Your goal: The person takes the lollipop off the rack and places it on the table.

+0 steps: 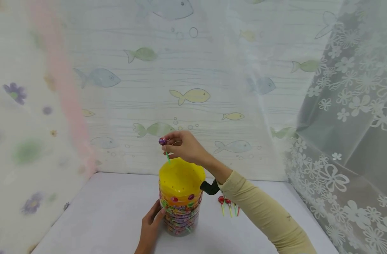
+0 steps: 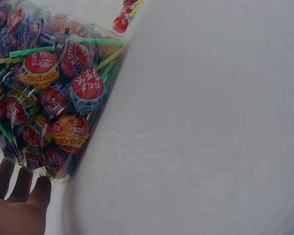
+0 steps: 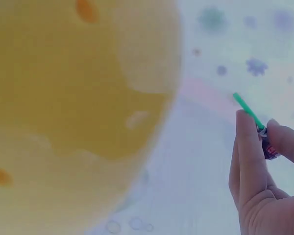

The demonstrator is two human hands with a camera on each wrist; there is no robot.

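Observation:
A large clear jar (image 1: pixel 182 222) with a yellow top (image 1: pixel 177 178) stands upright on the white table and holds many wrapped lollipops (image 2: pixel 54 100). Beside its lower left side is my left hand (image 1: pixel 150 225); the fingertips (image 2: pixel 39 191) touch the jar wall. Above the yellow top, my right hand (image 1: pixel 185 146) pinches a lollipop (image 1: pixel 163 141) between thumb and fingers. It has a dark purple wrapper and a green stick (image 3: pixel 248 111); in the head view the stick points down. The yellow top fills much of the right wrist view.
Several red-wrapped lollipops (image 1: pixel 225 201) with coloured sticks lie on the white table (image 1: pixel 117 211) right of the jar, partly behind the right forearm. A dark strap-like piece (image 1: pixel 210 187) sits below the right wrist. Fish-printed sheeting (image 1: pixel 193 70) hangs behind, with flowered sheets on both sides.

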